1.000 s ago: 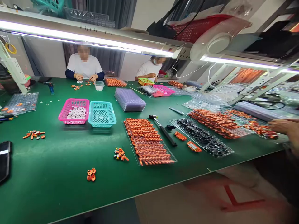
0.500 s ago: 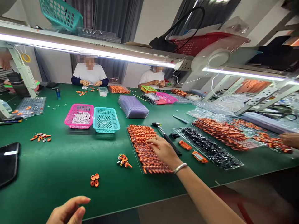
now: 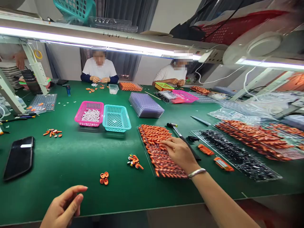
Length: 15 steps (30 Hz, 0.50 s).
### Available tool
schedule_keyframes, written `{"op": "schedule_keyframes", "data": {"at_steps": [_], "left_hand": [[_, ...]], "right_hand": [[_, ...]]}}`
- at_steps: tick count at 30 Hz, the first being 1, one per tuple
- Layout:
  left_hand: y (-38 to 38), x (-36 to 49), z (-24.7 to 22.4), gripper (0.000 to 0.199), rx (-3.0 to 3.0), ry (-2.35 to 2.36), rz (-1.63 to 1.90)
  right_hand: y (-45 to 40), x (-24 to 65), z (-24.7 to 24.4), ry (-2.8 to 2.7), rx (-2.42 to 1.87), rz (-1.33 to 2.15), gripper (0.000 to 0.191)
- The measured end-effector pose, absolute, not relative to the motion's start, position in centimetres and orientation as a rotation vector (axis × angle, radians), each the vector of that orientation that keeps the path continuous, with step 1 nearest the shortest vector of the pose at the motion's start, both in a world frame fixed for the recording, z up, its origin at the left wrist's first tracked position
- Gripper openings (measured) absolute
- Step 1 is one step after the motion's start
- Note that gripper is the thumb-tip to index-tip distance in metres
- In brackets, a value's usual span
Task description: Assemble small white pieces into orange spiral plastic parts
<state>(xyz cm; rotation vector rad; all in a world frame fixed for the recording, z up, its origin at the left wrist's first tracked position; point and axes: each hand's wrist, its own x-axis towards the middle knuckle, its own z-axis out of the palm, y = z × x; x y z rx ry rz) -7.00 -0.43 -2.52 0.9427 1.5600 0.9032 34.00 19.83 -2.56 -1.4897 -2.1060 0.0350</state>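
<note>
My right hand (image 3: pixel 181 153), a bracelet at its wrist, reaches over a clear tray (image 3: pixel 145 152) filled with rows of small orange plastic parts (image 3: pixel 153 132). Its thumb and forefinger come together at the parts in the middle of the tray; whatever is between the fingertips is hidden. Low at the front left, my left hand (image 3: pixel 63 207) hovers over the mat, thumb and forefinger apart, holding nothing. Several round orange cups (image 3: pixel 104 178) lie just beyond it. Between these cups and the tray is a little pile of orange pieces (image 3: pixel 135 161) with white and dark bits.
A pink basket (image 3: pixel 77 117) with white pieces touches a turquoise basket (image 3: pixel 129 118). Behind the tray stand stacked purple-tinted trays (image 3: pixel 146 105). A hammer (image 3: pixel 184 139), a tray of black parts (image 3: pixel 232 152) and heaped orange parts (image 3: pixel 251 136) lie right. A phone (image 3: pixel 19 158) lies left. Two co-workers sit opposite.
The view has shifted left, so everything on the table appears further right. My right hand stays over the same spot on the tray. My left hand shows more fully, its thumb and forefinger still apart.
</note>
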Motion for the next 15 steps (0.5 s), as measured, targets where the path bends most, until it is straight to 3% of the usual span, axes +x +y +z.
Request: {"op": "schedule_keyframes", "data": {"at_steps": [15], "left_hand": [[-0.4, -5.7, -2.1, 0.049, 1.133, 1.51, 0.933]], "right_hand": [[11.7, 22.3, -1.7, -2.151, -1.312, 0.922, 0.018]]}}
